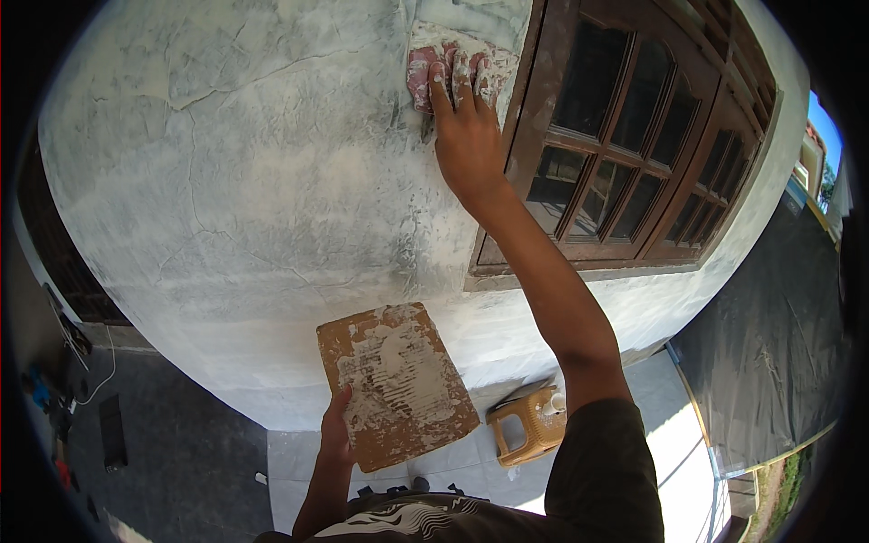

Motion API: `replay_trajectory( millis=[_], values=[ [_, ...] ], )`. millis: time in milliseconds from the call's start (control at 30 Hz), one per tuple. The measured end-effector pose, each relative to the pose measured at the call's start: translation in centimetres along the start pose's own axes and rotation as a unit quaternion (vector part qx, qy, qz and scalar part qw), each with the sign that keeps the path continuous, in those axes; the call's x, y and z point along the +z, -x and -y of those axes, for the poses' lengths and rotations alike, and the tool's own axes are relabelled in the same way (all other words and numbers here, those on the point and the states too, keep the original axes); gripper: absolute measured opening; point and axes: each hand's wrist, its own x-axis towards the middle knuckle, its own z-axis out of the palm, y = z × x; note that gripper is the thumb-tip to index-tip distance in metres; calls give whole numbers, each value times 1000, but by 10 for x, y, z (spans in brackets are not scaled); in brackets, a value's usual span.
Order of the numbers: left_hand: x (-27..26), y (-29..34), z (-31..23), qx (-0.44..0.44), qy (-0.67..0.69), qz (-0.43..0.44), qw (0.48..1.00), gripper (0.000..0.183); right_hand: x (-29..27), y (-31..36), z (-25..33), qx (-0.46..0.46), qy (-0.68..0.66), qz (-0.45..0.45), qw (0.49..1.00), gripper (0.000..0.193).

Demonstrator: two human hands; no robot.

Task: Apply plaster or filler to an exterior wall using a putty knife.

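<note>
My right hand (pixel 466 136) is raised to the wall beside the window frame. It presses a flat red putty spreader (pixel 420 80), smeared with white putty, against the surface, its fingers laid over the blade. Putty also coats those fingers. Lower down, my left hand (pixel 337 430) grips the left edge of a brown rectangular board (pixel 374 454), thumb on top and the other fingers hidden beneath. A ridged layer of whitish putty (pixel 394 362) covers much of the board. The wall (pixel 290 181) is patchy grey and white, with several thin cracks.
A brown wooden window (pixel 615 136) with several panes is right of my right hand. Below my right arm stands a yellow plastic stool (pixel 511 436) with a white object on it. Dark sheeting (pixel 760 344) hangs at the right. A cable (pixel 110 366) and tools lie at the left.
</note>
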Motion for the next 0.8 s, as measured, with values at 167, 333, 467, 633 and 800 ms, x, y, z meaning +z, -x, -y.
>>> replay_trajectory(
  millis=[167, 333, 467, 633, 800],
  values=[
    [1, -1, -3, -9, -2, 4, 1000, 47, 0, 9, 5, -33, 43, -2, 999, 49],
    [0, -1, -3, -9, -1, 20, 1000, 47, -1, 11, 5, -31, 46, -3, 998, 50],
    [3, -1, -4, 1, -13, -1, 1000, 47, -3, 13, 6, -35, 58, -16, 998, 52],
    [7, 1, -4, 5, -10, 18, 1000, 47, -6, 17, 8, -23, 49, 3, 999, 52],
    [9, 3, -4, 11, -15, 11, 1000, 46, -6, 26, 9, -32, 56, -4, 998, 52]
  ],
)
